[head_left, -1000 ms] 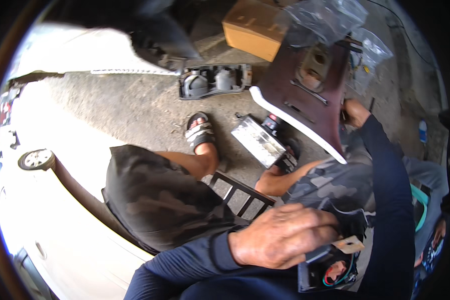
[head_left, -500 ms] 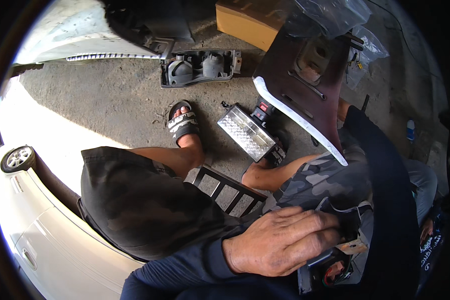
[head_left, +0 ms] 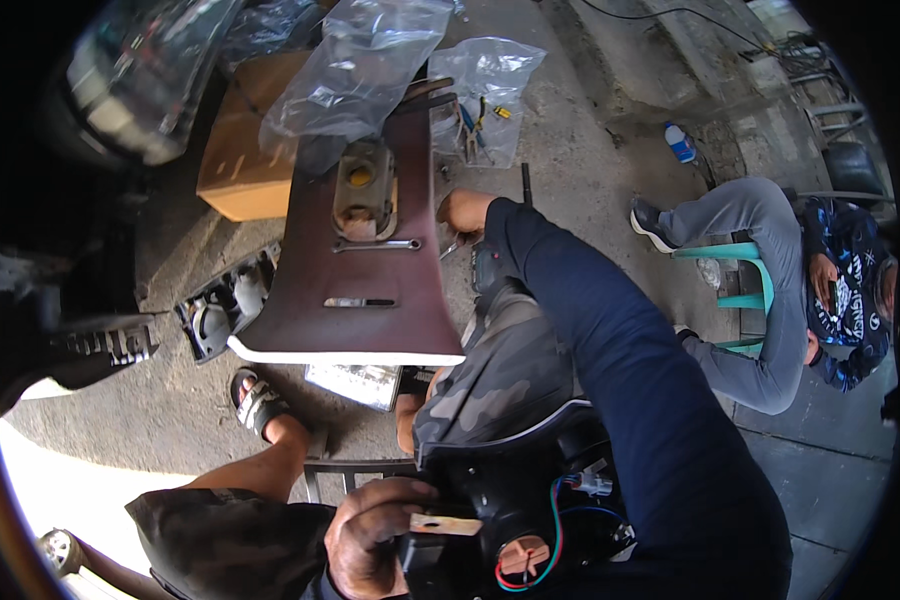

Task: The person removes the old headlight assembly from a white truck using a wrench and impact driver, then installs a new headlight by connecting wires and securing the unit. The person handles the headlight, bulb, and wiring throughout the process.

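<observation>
My left hand (head_left: 370, 535) grips the edge of a black vehicle lamp housing (head_left: 480, 480) on my lap, beside a tan metal strip (head_left: 446, 524). Red, green and blue wires (head_left: 558, 520) run from a round orange-brown socket (head_left: 523, 560) to a pale connector (head_left: 597, 483). My right arm stretches forward past the maroon panel (head_left: 370, 285). At its end my right hand (head_left: 467, 212) is curled beside the panel's right edge, near a small shiny metal piece (head_left: 456, 245); its fingertips are partly hidden. On the panel lie a wrench (head_left: 378, 245) and a slim tool (head_left: 360, 302).
Ahead are a cardboard box (head_left: 245, 130), clear plastic bags (head_left: 370, 60) and pliers (head_left: 471, 128). Another lamp housing (head_left: 215, 320) lies on the floor, left of the panel. To the right a person (head_left: 770, 270) sits on a green stool (head_left: 755, 270). A blue-and-white bottle (head_left: 680, 143) is beyond.
The view has swung right, bringing the seated person further in. My right hand, mostly hidden by the panel before, now shows beside it. My left hand stays on the lamp housing, whose wired back now shows more.
</observation>
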Demonstrator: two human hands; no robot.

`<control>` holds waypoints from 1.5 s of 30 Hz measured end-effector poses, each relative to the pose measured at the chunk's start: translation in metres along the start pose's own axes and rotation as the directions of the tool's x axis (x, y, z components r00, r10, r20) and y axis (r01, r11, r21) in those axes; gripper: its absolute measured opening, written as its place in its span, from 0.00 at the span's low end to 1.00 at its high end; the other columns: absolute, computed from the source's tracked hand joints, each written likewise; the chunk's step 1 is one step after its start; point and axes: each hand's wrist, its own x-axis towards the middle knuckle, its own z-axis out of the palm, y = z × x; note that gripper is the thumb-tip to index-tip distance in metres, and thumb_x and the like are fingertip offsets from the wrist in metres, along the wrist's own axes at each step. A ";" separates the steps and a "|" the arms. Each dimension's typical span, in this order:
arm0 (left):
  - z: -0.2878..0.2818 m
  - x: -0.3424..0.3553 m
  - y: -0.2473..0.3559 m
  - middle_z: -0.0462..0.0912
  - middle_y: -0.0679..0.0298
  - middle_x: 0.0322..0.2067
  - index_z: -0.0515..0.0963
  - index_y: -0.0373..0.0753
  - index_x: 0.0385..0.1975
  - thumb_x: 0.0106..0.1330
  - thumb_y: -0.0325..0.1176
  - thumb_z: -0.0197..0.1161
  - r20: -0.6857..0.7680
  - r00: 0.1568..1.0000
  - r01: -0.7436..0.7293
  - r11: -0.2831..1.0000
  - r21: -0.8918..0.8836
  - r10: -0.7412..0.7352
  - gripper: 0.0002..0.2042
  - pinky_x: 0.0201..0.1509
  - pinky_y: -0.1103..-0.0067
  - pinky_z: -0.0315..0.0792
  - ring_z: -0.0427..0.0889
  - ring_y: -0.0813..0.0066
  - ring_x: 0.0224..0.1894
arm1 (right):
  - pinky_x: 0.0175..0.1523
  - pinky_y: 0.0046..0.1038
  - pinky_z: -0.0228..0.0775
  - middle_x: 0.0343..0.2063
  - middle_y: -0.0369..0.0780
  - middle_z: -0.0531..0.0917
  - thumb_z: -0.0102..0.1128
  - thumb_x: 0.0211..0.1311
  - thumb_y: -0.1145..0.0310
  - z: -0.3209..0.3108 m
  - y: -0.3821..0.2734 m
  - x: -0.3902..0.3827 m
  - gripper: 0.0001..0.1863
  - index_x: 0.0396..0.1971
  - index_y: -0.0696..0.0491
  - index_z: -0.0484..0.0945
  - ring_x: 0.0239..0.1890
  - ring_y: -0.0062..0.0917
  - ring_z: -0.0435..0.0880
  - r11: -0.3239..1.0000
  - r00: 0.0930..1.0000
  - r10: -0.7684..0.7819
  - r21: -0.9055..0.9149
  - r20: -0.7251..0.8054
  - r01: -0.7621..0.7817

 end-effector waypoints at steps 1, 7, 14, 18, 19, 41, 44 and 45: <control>0.007 -0.001 -0.002 0.81 0.48 0.46 0.71 0.38 0.45 0.56 0.27 0.82 -0.061 0.997 0.042 0.998 -0.055 -0.045 0.25 0.48 0.69 0.85 0.88 0.60 0.44 | 0.28 0.31 0.80 0.34 0.41 0.89 0.54 0.67 0.74 -0.008 -0.007 -0.008 0.13 0.44 0.60 0.86 0.28 0.26 0.90 0.999 1.000 -0.006 0.042 -0.014 0.007; 0.015 -0.006 -0.014 0.81 0.50 0.41 0.70 0.38 0.42 0.59 0.20 0.77 -0.171 0.982 0.088 0.995 0.049 -0.078 0.19 0.41 0.71 0.85 0.88 0.61 0.38 | 0.41 0.41 0.85 0.35 0.55 0.91 0.56 0.67 0.67 -0.066 0.008 -0.066 0.18 0.41 0.67 0.87 0.33 0.41 0.93 0.702 0.754 0.263 0.656 -0.602 0.279; 0.014 0.000 -0.024 0.78 0.46 0.47 0.74 0.36 0.51 0.67 0.30 0.74 -0.250 0.956 0.073 0.947 -0.313 -0.156 0.18 0.49 0.67 0.85 0.86 0.57 0.45 | 0.62 0.44 0.78 0.51 0.66 0.84 0.67 0.65 0.41 -0.004 0.074 -0.139 0.43 0.62 0.68 0.75 0.56 0.57 0.85 0.972 0.624 0.231 0.198 -0.747 -0.123; 0.001 0.018 -0.022 0.77 0.47 0.48 0.74 0.36 0.49 0.64 0.30 0.76 0.027 0.998 0.061 0.938 -0.341 -0.055 0.19 0.48 0.68 0.85 0.86 0.57 0.45 | 0.64 0.44 0.75 0.54 0.67 0.82 0.67 0.60 0.34 0.061 0.082 -0.147 0.52 0.62 0.72 0.73 0.58 0.57 0.84 0.913 0.716 0.332 0.400 -0.614 -0.080; 0.001 0.020 -0.020 0.77 0.47 0.49 0.74 0.36 0.49 0.64 0.29 0.77 0.133 0.991 0.059 0.949 -0.311 -0.018 0.19 0.48 0.68 0.85 0.86 0.57 0.45 | 0.64 0.44 0.75 0.54 0.66 0.82 0.68 0.58 0.32 0.070 0.086 -0.143 0.53 0.61 0.72 0.73 0.58 0.57 0.84 0.902 0.703 0.298 0.432 -0.646 0.015; 0.023 0.018 -0.001 0.81 0.50 0.47 0.71 0.40 0.47 0.55 0.24 0.83 0.163 0.980 0.125 0.991 -0.047 -0.116 0.26 0.49 0.66 0.86 0.89 0.55 0.46 | 0.48 0.40 0.76 0.34 0.54 0.86 0.70 0.65 0.43 0.062 0.103 -0.129 0.29 0.43 0.59 0.86 0.39 0.47 0.86 0.985 0.652 0.046 0.143 -0.757 0.097; 0.022 0.024 -0.001 0.82 0.50 0.47 0.71 0.39 0.48 0.57 0.23 0.81 0.186 0.980 0.089 0.992 -0.084 -0.072 0.25 0.47 0.66 0.86 0.90 0.55 0.46 | 0.47 0.38 0.76 0.35 0.52 0.87 0.66 0.70 0.47 0.066 0.106 -0.126 0.20 0.44 0.50 0.88 0.38 0.44 0.86 0.940 0.513 -0.338 -0.313 -0.789 0.137; 0.021 0.025 0.001 0.82 0.50 0.47 0.71 0.39 0.48 0.57 0.22 0.80 0.218 0.973 0.099 0.989 -0.112 -0.072 0.24 0.47 0.66 0.86 0.90 0.55 0.46 | 0.47 0.41 0.76 0.35 0.53 0.86 0.65 0.72 0.53 0.067 0.106 -0.129 0.12 0.46 0.42 0.89 0.38 0.47 0.85 0.984 0.604 -0.166 -0.088 -0.780 0.156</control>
